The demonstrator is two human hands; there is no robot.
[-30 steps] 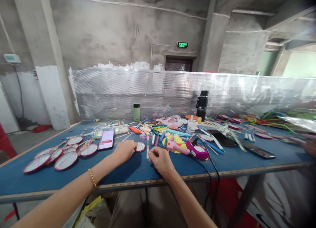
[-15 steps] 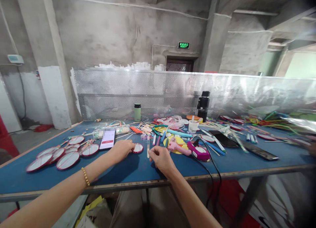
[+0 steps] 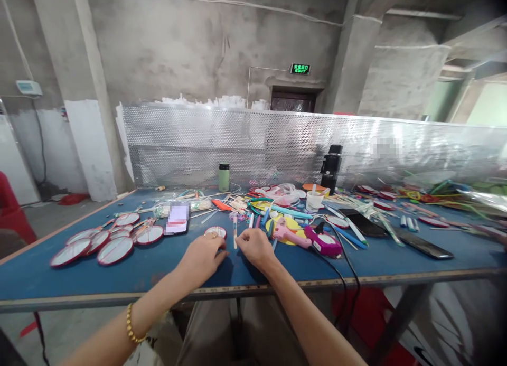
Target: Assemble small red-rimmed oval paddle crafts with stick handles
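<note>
My left hand (image 3: 204,254) is over the front edge of a small round disc (image 3: 217,232) with a red rim and pale face, lying on the blue table. Its thumb stands apart from the bent fingers, and nothing shows in its grip; the hand covers part of the disc. Just to the right, my right hand (image 3: 256,246) is closed in a pinch at the lower end of a flat wooden craft stick (image 3: 235,233), which points away from me. Beyond that hand lie a pink hot glue gun (image 3: 291,234) and a purple device (image 3: 324,241) with a white top.
Several larger red-rimmed discs (image 3: 115,251) are piled at the left, near a lit phone (image 3: 177,218). A green bottle (image 3: 224,177), a white cup (image 3: 314,201) and a black flask (image 3: 331,168) stand at the back. Dark phones (image 3: 425,243) and black cables (image 3: 348,268) are on the right.
My left hand has come toward me and right, its thumb now apart from the fingers in front of the small disc. The right hand stays at the stick. The whole view has shifted slightly.
</note>
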